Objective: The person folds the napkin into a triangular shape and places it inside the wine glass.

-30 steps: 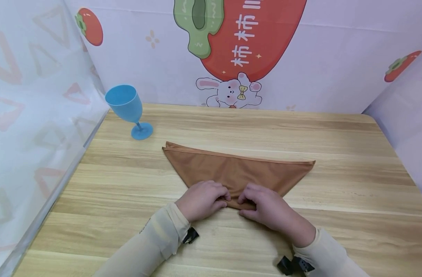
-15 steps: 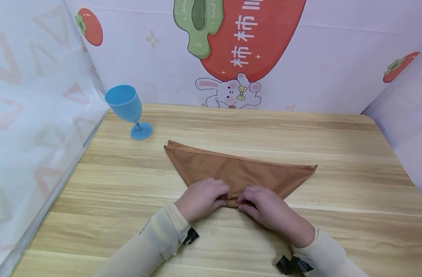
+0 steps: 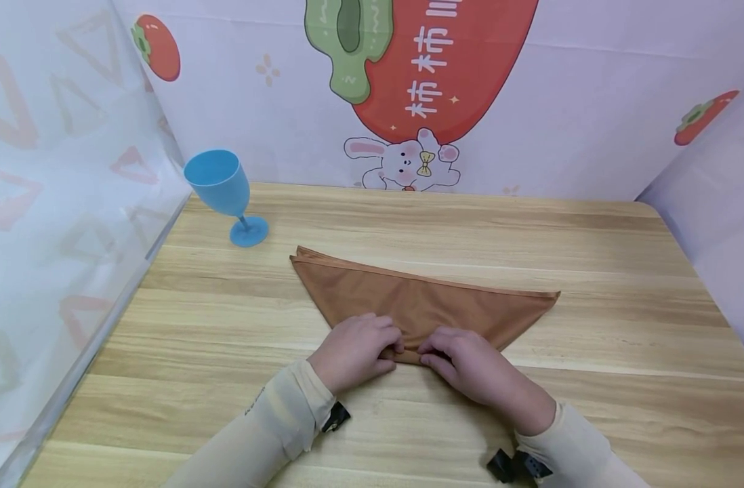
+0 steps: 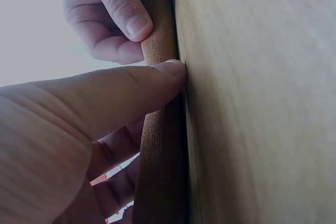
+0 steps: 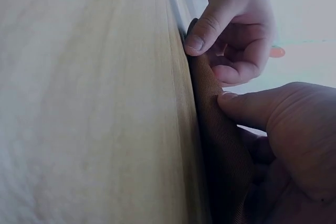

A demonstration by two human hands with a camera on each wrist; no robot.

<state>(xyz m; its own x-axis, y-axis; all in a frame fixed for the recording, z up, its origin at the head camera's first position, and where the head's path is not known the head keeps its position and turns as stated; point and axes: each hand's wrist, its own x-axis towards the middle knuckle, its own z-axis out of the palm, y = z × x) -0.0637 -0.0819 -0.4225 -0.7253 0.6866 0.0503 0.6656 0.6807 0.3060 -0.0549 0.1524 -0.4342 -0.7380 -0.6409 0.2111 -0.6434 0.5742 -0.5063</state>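
On the wooden table (image 3: 628, 332): a folded brown cloth (image 3: 417, 295) lies near the middle, its near edge at six o'clock.
Left hand (image 3: 358, 349): at the cloth's eight o'clock, thumb and fingers pinching that edge.
Right hand (image 3: 469, 364): at five o'clock, pinching alongside.
Blue goblet (image 3: 224, 190): stands at ten o'clock, clear of the cloth.

Bright, even light filled the head view, and soft shadows pooled on the tabletop (image 3: 616, 346) beside the right sleeve (image 3: 582, 447). Over to the wrist views, and they ran dimmer: backgrounds washed out to white glare, the tabletop blurred, the cloth (image 4: 160, 140) deep in shadow toward the bottom edge.
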